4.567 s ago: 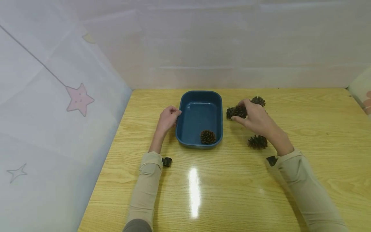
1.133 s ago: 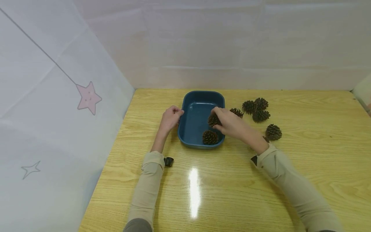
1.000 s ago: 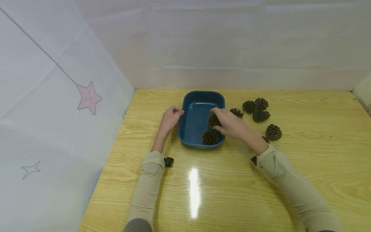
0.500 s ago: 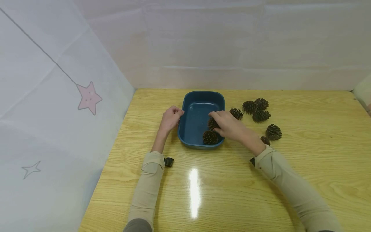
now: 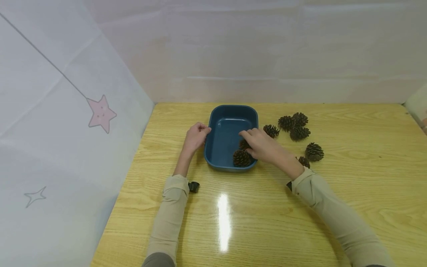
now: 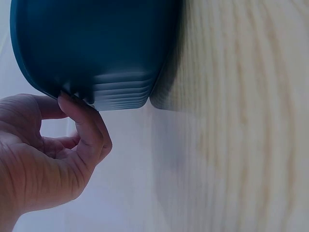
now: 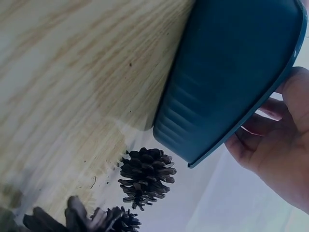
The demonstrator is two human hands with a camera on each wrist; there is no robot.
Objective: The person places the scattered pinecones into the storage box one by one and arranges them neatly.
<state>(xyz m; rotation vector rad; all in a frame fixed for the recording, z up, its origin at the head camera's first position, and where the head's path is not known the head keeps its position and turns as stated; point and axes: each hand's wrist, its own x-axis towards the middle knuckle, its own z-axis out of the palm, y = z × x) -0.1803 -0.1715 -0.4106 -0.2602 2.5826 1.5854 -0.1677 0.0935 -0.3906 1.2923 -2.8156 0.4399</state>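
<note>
My left hand (image 5: 196, 138) pinches the left rim of a dark blue rectangular tub (image 5: 225, 135). In the left wrist view its thumb and fingers (image 6: 87, 126) meet at the tub's edge. My right hand (image 5: 263, 146) reaches over the right rim and holds a brown pine cone (image 5: 244, 144) low inside, partly covered by the fingers. Right beside it, towards the near right corner, another pine cone (image 5: 241, 158) lies on the tub's floor. In the right wrist view the tub wall (image 7: 217, 82) hides the fingertips and the held cone.
Outside the tub's right wall lies a pine cone (image 5: 271, 131), with a cluster of cones (image 5: 299, 132) further right. Another cone (image 5: 314, 152) and a partly hidden one (image 5: 304, 161) lie near my right wrist. The wooden table (image 5: 253, 218) meets pale sheeting (image 5: 233, 55) behind.
My right hand has taken a pine cone from the right side, carried it left over the rim and lowered it beside the other cone. My left hand stays at the rim.
</note>
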